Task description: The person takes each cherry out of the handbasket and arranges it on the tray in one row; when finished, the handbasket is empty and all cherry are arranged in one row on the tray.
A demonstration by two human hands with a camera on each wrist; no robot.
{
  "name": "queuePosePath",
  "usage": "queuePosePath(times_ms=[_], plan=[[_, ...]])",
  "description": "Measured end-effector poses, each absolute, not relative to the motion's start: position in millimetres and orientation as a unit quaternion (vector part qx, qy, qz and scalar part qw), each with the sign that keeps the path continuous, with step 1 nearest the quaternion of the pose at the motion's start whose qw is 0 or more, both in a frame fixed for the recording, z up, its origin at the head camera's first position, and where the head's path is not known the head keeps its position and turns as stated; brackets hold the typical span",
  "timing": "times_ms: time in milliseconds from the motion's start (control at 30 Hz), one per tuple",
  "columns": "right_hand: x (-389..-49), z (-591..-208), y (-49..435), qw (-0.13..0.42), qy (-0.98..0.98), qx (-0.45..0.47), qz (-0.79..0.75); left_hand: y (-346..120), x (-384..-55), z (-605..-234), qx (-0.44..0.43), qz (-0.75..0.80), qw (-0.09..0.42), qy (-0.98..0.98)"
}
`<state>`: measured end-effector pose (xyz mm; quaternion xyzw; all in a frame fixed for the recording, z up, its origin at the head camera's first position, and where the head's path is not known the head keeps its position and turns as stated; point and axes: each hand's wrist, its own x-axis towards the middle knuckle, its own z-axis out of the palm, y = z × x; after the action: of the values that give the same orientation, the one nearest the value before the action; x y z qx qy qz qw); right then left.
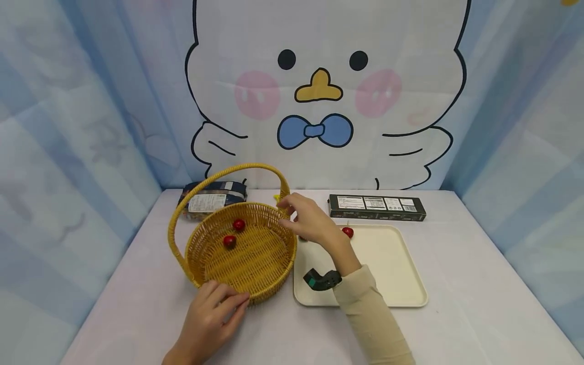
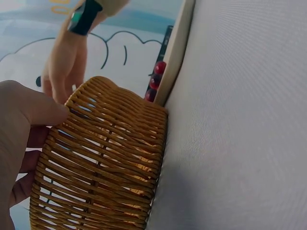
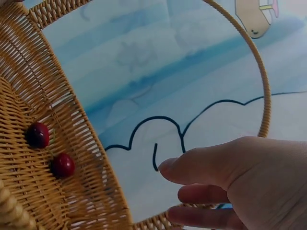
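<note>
A round yellow wicker basket (image 1: pixel 246 263) with a tall handle (image 1: pixel 175 223) stands tilted on the table. Inside lie two dark red cherries (image 1: pixel 229 242), also seen in the right wrist view. My left hand (image 1: pixel 210 317) pinches the basket's near rim; its thumb lies on the outside weave in the left wrist view. Over the basket's right rim, by the handle's end, is my right hand (image 1: pixel 310 220), its fingers loosely bent with a gap to the thumb and nothing between them. Another cherry (image 1: pixel 348 232) lies on the cream tray (image 1: pixel 388 274), partly under my right arm's line.
The tray sits to the right, beside the basket. Behind it lies a long dark box (image 1: pixel 376 208). A dark blue package (image 1: pixel 214 197) lies behind the basket at the left. A printed curtain (image 1: pixel 319 167) hangs at the table's back edge.
</note>
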<state>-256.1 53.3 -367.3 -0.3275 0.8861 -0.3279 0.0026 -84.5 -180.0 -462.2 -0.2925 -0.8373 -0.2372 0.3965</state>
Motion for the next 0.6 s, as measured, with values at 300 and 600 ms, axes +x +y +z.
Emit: queuePosePath(times_ms=[300,600], plan=[[-267.3,-368.8,8.7,0.046,0.881,-0.368,-0.293,-179.9,-83.4,-462.5,-0.290,-0.236,0.384,-0.844],[-279.7,-377.4,-33.4,0.083,0.885,-0.384,-0.249,-179.4,-84.8,-461.9,-0.297,-0.234,0.398,-0.836]])
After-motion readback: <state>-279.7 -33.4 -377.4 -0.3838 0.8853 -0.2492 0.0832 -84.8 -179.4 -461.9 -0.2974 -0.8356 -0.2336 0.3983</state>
